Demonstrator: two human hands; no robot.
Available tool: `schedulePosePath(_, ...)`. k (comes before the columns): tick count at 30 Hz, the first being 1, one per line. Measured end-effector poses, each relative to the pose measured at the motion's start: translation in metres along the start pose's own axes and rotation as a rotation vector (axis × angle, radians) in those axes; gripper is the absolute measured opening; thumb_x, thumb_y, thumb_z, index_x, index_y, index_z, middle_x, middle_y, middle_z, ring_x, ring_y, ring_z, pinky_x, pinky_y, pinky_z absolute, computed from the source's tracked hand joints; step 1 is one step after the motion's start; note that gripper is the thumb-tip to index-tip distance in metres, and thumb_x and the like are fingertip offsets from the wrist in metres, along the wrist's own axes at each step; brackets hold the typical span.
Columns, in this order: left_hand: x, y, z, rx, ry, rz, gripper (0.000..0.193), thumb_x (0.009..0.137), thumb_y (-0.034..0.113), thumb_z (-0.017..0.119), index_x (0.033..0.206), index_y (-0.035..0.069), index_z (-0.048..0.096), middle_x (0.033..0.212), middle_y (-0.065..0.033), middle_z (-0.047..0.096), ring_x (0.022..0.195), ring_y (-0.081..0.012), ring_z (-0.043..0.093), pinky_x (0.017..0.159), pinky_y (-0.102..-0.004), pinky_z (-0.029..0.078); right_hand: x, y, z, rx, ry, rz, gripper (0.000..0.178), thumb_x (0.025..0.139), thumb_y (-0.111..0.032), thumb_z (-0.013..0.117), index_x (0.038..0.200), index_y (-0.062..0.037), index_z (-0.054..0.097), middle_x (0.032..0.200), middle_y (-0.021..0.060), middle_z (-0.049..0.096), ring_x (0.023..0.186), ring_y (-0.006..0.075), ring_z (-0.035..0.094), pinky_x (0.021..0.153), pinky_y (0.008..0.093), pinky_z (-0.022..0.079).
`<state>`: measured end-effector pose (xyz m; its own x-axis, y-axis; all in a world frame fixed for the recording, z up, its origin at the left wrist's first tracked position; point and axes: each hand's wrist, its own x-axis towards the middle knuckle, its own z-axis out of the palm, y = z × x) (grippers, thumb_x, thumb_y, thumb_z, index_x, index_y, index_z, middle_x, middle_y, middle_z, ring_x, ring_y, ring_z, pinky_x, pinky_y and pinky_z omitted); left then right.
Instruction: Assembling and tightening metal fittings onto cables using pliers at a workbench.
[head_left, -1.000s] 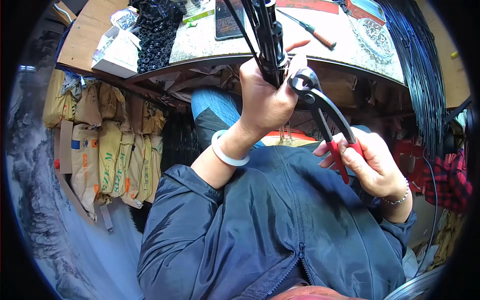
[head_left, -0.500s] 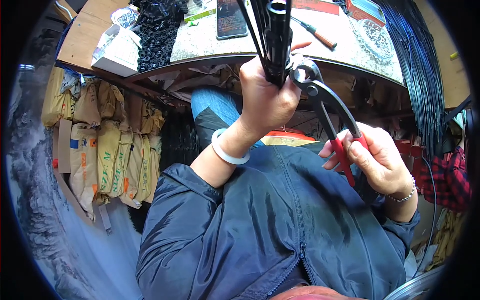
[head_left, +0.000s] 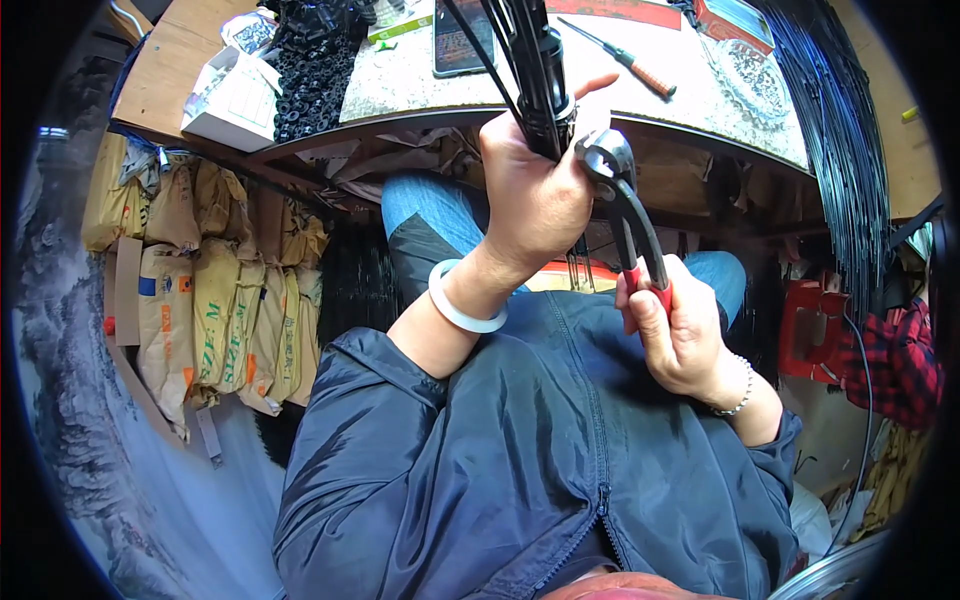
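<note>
My left hand (head_left: 540,205) is closed around a bundle of black ribs and tube, seemingly an umbrella frame (head_left: 540,85), which slants up over the table edge. Its index finger points out to the right. Red-handled pincers (head_left: 640,225) are gripped in my right hand (head_left: 685,335), their handles near each other. The jaws sit right beside the left thumb and the frame's collar; whether they bite on anything is hidden. Thin dark rod ends show below the left hand.
On the table (head_left: 400,90) lie a screwdriver (head_left: 640,72), a phone (head_left: 463,45), a pile of small black parts (head_left: 318,75) and a clear glass dish (head_left: 748,80). A white box (head_left: 235,100) stands left. Long black rods (head_left: 835,150) hang at right. Sacks (head_left: 215,310) stand at lower left.
My right hand has moved left and the pincers' handles have come closer together. The frame in my left hand has shifted slightly left and tilts more.
</note>
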<state>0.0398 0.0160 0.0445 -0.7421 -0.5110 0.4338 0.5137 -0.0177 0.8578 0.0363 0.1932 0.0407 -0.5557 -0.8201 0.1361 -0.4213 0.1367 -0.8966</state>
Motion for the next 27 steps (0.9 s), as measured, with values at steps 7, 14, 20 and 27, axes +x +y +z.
schedulePosePath(7,0.004,-0.003,-0.013,0.124,0.015,-0.008,0.021,0.088,0.004,0.053,0.107,-0.005,0.059,0.054,0.0075,0.045,0.043,0.0026,0.034,0.039,-0.0148,0.024,0.001,0.016,-0.005,0.141,0.143,-0.034,0.018,0.082,-0.016,0.063,0.078,0.0001,0.057,0.083,0.0067,0.044,0.078,0.0162,0.043,0.069,0.0277,0.038)
schedulePosePath(14,-0.007,0.001,0.006,0.091,0.001,-0.024,0.019,0.087,0.005,0.056,0.103,-0.004,0.061,0.059,0.0070,0.048,0.045,0.0025,0.036,0.040,-0.0149,0.024,0.034,-0.007,-0.026,-0.116,0.416,-0.233,0.034,0.071,-0.009,0.074,0.102,-0.0008,0.064,0.089,-0.0014,0.043,0.062,0.0025,0.034,0.056,0.0155,0.028)
schedulePosePath(20,-0.010,-0.007,0.007,0.200,-0.064,0.134,0.025,0.080,-0.002,0.058,0.104,-0.006,0.057,0.077,-0.0018,0.062,0.072,-0.0047,0.055,0.067,-0.0200,0.046,0.070,-0.009,-0.003,-0.056,0.528,-0.473,0.029,0.072,-0.006,0.073,0.100,0.0003,0.065,0.097,0.0062,0.057,0.077,0.0100,0.051,0.069,0.0219,0.042)
schedulePosePath(27,-0.013,-0.011,0.002,0.246,-0.158,0.150,0.030,0.071,0.000,0.061,0.101,-0.003,0.060,0.078,-0.0090,0.065,0.068,-0.0098,0.060,0.067,-0.0239,0.048,0.062,-0.007,0.003,0.004,0.552,-0.401,0.015,0.075,-0.002,0.069,0.089,0.0029,0.064,0.088,0.0095,0.059,0.082,0.0153,0.054,0.074,0.0261,0.044)
